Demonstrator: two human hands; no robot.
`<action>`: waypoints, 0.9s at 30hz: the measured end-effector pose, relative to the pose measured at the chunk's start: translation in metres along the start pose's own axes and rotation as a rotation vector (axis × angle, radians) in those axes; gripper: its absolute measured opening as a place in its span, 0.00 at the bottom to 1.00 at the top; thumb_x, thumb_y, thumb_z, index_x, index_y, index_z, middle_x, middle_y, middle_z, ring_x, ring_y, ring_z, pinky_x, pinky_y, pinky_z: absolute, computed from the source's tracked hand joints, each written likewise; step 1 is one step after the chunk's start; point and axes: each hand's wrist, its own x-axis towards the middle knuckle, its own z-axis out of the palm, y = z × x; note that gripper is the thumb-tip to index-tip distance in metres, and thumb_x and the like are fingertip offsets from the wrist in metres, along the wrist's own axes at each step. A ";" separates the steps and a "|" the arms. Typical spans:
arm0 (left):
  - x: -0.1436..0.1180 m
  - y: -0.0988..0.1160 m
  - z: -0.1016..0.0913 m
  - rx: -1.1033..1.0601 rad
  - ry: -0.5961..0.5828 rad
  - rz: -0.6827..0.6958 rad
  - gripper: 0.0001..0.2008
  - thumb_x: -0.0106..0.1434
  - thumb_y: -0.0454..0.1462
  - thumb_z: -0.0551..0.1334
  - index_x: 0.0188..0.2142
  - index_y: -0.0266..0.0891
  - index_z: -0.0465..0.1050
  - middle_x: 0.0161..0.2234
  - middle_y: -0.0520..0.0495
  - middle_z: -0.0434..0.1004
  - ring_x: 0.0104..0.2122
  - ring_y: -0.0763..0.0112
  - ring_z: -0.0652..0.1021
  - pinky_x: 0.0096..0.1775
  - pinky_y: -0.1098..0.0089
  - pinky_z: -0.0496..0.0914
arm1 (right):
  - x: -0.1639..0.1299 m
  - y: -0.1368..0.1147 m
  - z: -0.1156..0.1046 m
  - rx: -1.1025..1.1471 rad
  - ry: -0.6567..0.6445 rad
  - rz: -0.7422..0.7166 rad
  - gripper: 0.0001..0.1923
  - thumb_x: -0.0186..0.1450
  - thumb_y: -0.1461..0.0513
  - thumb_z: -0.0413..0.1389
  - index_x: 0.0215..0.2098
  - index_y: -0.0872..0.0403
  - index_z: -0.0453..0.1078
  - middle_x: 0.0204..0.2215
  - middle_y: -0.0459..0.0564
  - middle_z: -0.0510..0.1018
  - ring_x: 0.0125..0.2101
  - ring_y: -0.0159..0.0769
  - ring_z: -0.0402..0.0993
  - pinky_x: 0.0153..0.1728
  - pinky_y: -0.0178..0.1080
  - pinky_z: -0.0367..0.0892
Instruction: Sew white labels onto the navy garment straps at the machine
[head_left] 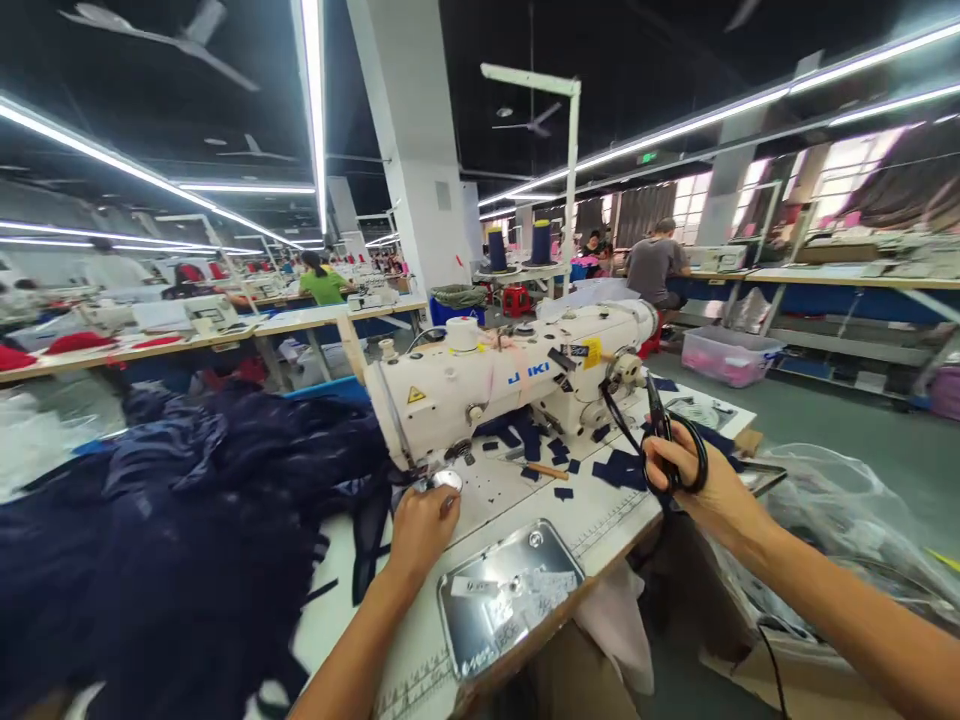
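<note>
- One left hand [421, 522]
- One right hand [688, 468]
- One pair of black scissors [658, 411]
- One white sewing machine [424, 405] up close
- One shiny metal plate [517, 550]
- One wooden stick [547, 470]
- Two dark thread cones [541, 245]
- At least eight navy scraps [622, 468]
- At least three ceiling fans [206, 22]

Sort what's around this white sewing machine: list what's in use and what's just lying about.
Seemingly in use:
- black metal scissors, in the right hand
- long white sewing machine, left hand at its left end
- probably the large navy cloth heap

Apparently lying about:
- small navy fabric scraps
- thin tan stick
- clear plastic bin, on the right
</note>
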 end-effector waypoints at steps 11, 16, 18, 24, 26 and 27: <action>-0.005 0.002 -0.001 -0.119 -0.048 -0.027 0.08 0.58 0.33 0.56 0.32 0.40 0.74 0.21 0.51 0.73 0.26 0.70 0.73 0.39 0.69 0.61 | -0.046 0.041 0.083 0.265 -0.820 0.889 0.26 0.56 0.40 0.46 0.35 0.52 0.62 0.19 0.41 0.65 0.12 0.27 0.63 0.15 0.32 0.57; -0.005 0.001 -0.004 -0.137 -0.052 0.003 0.08 0.59 0.32 0.55 0.32 0.40 0.73 0.23 0.51 0.74 0.26 0.71 0.73 0.38 0.69 0.60 | -0.039 0.046 0.106 0.269 -0.752 0.857 0.25 0.57 0.41 0.45 0.36 0.53 0.62 0.18 0.40 0.65 0.12 0.26 0.61 0.14 0.31 0.56; -0.005 0.001 -0.004 -0.132 -0.062 0.006 0.08 0.58 0.32 0.55 0.31 0.40 0.73 0.22 0.51 0.74 0.26 0.71 0.73 0.38 0.69 0.60 | -0.038 0.049 0.110 0.234 -0.686 0.784 0.23 0.57 0.43 0.49 0.35 0.53 0.62 0.17 0.39 0.62 0.11 0.23 0.56 0.13 0.29 0.53; -0.004 -0.002 0.000 -0.134 -0.065 -0.062 0.08 0.58 0.32 0.56 0.31 0.40 0.74 0.20 0.53 0.72 0.24 0.72 0.72 0.38 0.70 0.61 | -0.046 0.039 0.085 -0.098 -0.641 0.497 0.17 0.55 0.46 0.54 0.32 0.49 0.63 0.18 0.40 0.61 0.10 0.22 0.52 0.11 0.31 0.47; -0.003 -0.004 0.002 -0.142 -0.076 -0.106 0.08 0.57 0.31 0.56 0.31 0.41 0.74 0.19 0.53 0.71 0.24 0.72 0.72 0.37 0.71 0.61 | -0.044 0.033 0.056 -0.307 -0.542 0.288 0.16 0.55 0.45 0.52 0.35 0.45 0.64 0.18 0.42 0.63 0.10 0.26 0.53 0.12 0.35 0.52; -0.002 -0.006 0.003 -0.148 -0.085 -0.136 0.09 0.57 0.31 0.56 0.31 0.41 0.75 0.19 0.53 0.71 0.25 0.71 0.72 0.36 0.72 0.61 | -0.039 0.030 0.036 -0.424 -0.453 0.150 0.16 0.55 0.44 0.51 0.36 0.43 0.64 0.16 0.43 0.63 0.11 0.29 0.55 0.14 0.38 0.56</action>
